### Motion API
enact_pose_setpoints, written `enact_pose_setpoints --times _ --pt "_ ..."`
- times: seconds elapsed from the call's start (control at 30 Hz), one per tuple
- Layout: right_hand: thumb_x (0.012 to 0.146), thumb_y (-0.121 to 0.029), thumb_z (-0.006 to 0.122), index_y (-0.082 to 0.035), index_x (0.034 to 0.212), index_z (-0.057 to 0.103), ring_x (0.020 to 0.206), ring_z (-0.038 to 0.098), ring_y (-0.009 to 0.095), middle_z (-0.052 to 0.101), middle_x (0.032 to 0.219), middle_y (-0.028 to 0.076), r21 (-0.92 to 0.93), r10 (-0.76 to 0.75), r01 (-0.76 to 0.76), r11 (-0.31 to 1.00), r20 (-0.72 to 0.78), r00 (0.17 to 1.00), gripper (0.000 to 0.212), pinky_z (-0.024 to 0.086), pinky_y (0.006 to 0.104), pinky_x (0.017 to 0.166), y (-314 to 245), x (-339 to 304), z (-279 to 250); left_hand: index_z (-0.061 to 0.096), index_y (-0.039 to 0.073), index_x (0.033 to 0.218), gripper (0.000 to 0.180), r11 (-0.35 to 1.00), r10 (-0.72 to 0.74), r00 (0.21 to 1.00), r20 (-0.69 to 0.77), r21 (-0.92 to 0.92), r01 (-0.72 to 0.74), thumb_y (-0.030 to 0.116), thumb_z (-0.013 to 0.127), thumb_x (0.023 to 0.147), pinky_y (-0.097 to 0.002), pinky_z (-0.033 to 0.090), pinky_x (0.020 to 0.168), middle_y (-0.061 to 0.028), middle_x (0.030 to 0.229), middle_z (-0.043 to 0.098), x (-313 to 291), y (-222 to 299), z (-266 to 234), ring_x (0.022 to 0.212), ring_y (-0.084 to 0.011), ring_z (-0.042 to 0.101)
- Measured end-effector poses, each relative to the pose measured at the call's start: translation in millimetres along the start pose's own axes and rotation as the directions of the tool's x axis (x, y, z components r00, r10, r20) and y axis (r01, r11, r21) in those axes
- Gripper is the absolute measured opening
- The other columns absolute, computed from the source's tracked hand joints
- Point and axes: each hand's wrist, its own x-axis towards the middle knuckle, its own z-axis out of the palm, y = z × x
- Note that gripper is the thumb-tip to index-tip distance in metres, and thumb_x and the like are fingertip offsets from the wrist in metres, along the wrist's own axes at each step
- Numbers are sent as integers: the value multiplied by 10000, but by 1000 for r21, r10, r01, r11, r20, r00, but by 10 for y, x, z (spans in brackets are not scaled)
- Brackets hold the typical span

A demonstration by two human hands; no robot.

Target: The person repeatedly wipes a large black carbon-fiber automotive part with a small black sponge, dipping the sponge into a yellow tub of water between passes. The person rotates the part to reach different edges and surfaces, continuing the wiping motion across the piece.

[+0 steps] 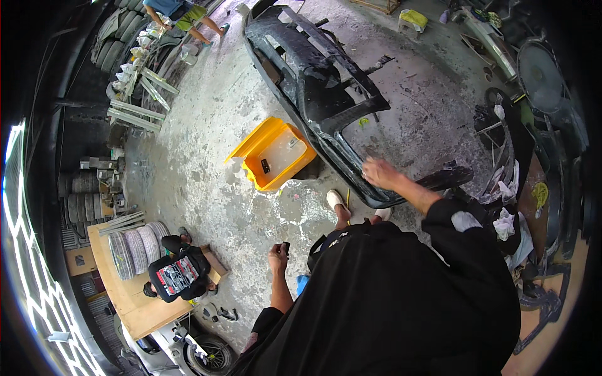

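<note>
A rough concrete floor [207,156] fills most of the frame, grey and mottled with chalky white patches, scuffed and stained. Along the left edge the workshop is lined with bright strip lights [37,276] joined in a jagged pattern. The long car bumper [316,81] lies from the top centre to right of the centre, a curved black shell with open slots, dull and dusty on its upper face and glossier along its near edge. At lower left a flat, pale plywood sheet [144,316] bears a row of whitish, ribbed tyres [139,250], and a crouching person [182,276] in a black printed shirt is beside them. Near the centre, just beside the bumper, sits a smooth yellow plastic bin [253,139] with a cut-down front and a rounded lip. The right hand [378,173] is at the bumper's near edge, fingers bent and partly curled; whether it grips anything cannot be told. Below the bin, the left hand [278,258] is closed around a small dark object [286,248], blocky, its details too small to read. A little black piece [265,166] lies inside the bin.
</note>
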Motion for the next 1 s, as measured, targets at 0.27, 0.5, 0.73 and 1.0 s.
enact_pose_setpoints --times 0.27,0.5,0.73,1.0 --pt "816 12 665 35 922 607 928 628 386 550 1045 183 377 363 -350 858 38 931 123 529 443 804 -414 -992 -104 712 -48 1025 305 970 -147 974 174 219 107 253 700 977 -349 568 492 -161 800 737 -295 -449 -125 588 -205 695" --pt "843 -93 711 27 1086 595 1111 604 393 546 1145 202 187 371 -347 919 -112 922 294 524 459 958 -323 -785 67 724 -48 1022 346 973 -57 970 238 230 1 294 714 968 -347 556 479 -164 773 732 -189 -239 -72 585 -209 699" --pt "858 -90 734 22 1039 640 1055 622 382 581 1092 176 157 304 -274 949 -216 928 232 534 448 914 -220 -550 244 715 -30 1024 326 957 201 947 249 155 -244 291 677 983 -333 544 511 -134 753 722 800 477 23 573 -178 674" --pt "885 -82 705 -10 934 633 1047 611 350 589 1045 135 193 270 -243 951 -131 954 114 532 432 896 -173 -380 136 746 -10 1022 336 954 246 949 199 121 -273 315 667 983 -351 525 593 -125 737 722 855 859 169 614 -191 687"
